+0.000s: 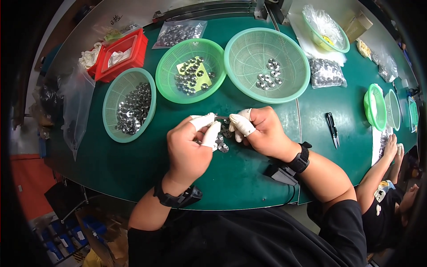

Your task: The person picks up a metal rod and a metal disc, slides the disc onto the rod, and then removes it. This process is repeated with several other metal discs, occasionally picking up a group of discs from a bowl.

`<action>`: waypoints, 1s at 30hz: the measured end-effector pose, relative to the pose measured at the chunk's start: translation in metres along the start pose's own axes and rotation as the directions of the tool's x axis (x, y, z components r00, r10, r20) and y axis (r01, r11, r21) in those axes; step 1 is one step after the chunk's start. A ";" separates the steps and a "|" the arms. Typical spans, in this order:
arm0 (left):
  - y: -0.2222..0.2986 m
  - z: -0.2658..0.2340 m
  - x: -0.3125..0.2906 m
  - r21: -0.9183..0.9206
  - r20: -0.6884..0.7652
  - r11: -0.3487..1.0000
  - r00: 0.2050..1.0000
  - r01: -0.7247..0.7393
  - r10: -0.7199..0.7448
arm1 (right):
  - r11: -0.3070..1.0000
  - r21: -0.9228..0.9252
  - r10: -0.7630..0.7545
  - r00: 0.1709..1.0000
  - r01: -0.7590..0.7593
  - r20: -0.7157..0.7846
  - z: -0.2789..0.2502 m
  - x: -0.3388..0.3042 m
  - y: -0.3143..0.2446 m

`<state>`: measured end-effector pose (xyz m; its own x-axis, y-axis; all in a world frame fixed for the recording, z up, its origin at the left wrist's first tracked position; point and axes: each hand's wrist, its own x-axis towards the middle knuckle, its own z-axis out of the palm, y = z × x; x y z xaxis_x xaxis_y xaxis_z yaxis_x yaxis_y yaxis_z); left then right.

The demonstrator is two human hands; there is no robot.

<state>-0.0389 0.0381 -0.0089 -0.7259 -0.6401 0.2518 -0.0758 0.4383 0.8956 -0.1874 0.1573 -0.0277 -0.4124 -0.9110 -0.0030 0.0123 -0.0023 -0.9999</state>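
Note:
Between the fingertips of both hands is a small shiny metal disc [221, 117], seen nearly edge-on. My left hand [190, 144] pinches it from the left, with white finger cots on the thumb and finger. From the right, my right hand [263, 130], also in white finger cots, pinches its other side. Beneath the hands, several loose metal discs [223, 147] lie on the green table, partly hidden by the fingers. A green basket [167, 91] with discs and a yellow paper stands just beyond, beside a wider pale green basket [242, 91] with more discs.
A basket heaped with discs [108, 116] stands at left, near a red bin [138, 49]. Bagged metal parts [180, 33] lie at the back. Black-handled snips [332, 129] rest at right. Farther right, a co-worker's hands [391, 149] work beside small green baskets [374, 107].

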 end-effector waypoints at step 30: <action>-0.011 -0.014 0.006 -0.465 0.358 0.765 0.885 0.446 -0.299 | 0.988 0.057 -0.151 0.977 0.144 0.148 -0.008 -0.003 0.003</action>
<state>-0.0324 0.0206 -0.0122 -0.8643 -0.4712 -0.1760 -0.0642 -0.2437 0.9677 -0.1934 0.1635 -0.0311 -0.2701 -0.9511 0.1497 0.0043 -0.1567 -0.9876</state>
